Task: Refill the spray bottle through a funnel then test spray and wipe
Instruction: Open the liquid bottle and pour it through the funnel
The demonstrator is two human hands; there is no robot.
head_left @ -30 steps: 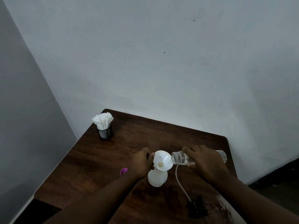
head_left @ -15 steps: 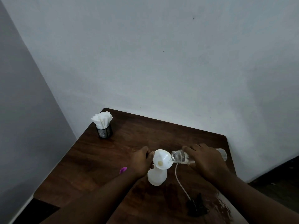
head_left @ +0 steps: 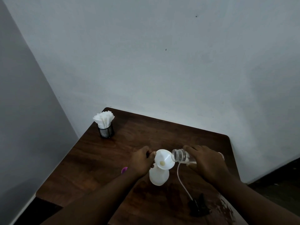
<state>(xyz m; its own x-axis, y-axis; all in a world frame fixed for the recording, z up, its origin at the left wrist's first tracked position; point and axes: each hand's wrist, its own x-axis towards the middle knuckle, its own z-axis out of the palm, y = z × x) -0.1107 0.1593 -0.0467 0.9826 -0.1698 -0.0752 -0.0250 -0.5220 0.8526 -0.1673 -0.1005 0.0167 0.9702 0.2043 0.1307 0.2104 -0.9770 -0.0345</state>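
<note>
A white spray bottle (head_left: 159, 177) stands upright and uncapped on a dark wooden table (head_left: 129, 143), a white funnel (head_left: 164, 159) seated in its neck. A clear bottle (head_left: 179, 155), tipped sideways, holds its open mouth over the funnel's rim. The black spray head (head_left: 198, 207) lies nearby, with its tube.

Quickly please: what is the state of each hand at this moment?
Left hand: closed, gripping the funnel on the spray bottle.
Right hand: closed, holding the clear bottle, tipped toward the funnel.
</note>
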